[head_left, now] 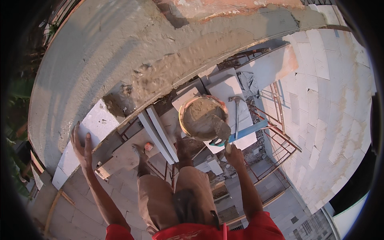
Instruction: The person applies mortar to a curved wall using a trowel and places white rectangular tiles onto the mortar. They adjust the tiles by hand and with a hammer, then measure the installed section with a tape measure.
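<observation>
My left hand [82,148] rests with fingers spread on a white lightweight block [90,127], one of the blocks set along the edge of the wall. My right hand [235,157] grips the handle of a trowel [222,128], whose blade reaches over the near right side of a round bucket [182,120]. Grey-brown mortar [200,114] fills much of that bucket. Wet mortar [160,68] also lies on the wall top beyond the block's far end, lumpy and uneven. Beside the bucket, a handsaw [251,129] with a blue blade passes close to my right hand.
A hammer [237,114] lies on a white block right of the bucket. Two long pale bars [157,134] lean near my legs. I stand on raised boards [128,156]; reddish scaffold frames [276,140] and a block wall [324,100] are at right, with a lower floor [256,186] beneath.
</observation>
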A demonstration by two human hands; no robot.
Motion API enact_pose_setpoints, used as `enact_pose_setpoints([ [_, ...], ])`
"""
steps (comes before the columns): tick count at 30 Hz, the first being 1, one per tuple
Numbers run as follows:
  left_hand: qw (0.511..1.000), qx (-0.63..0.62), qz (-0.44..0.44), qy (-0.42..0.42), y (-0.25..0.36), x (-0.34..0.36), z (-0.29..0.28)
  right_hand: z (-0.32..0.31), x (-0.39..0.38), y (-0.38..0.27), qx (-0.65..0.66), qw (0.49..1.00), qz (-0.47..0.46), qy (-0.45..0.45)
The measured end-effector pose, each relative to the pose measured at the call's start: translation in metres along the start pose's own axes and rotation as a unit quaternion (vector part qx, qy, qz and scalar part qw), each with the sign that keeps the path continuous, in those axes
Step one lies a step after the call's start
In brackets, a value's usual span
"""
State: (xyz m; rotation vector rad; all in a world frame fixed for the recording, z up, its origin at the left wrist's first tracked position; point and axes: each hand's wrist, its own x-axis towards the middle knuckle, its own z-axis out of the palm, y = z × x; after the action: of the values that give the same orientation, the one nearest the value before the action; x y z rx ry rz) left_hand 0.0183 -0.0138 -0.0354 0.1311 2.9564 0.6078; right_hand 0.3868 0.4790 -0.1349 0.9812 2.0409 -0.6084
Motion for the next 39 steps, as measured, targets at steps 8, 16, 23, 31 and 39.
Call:
enact_pose_setpoints([
  [8,1.0,0.002,0.004,-0.013,0.001,0.0,-0.001,0.096,0.087,-0.005,0.323,0.935,0.031,-0.146],
  [16,0.999,0.018,-0.038,-0.009,0.001,-0.002,0.0,0.056,0.023,0.043,0.369,0.921,-0.1,-0.073],
  [23,1.0,-0.003,-0.019,-0.007,0.001,-0.001,0.0,-0.131,-0.006,0.01,0.408,0.907,-0.097,0.018],
  [31,1.0,0.018,0.01,-0.011,-0.001,0.0,-0.002,-0.295,0.013,-0.063,0.402,0.91,-0.097,0.028],
  [39,1.0,0.006,0.006,-0.004,0.0,-0.004,-0.001,-0.242,0.093,-0.083,0.111,0.895,-0.208,0.378],
])
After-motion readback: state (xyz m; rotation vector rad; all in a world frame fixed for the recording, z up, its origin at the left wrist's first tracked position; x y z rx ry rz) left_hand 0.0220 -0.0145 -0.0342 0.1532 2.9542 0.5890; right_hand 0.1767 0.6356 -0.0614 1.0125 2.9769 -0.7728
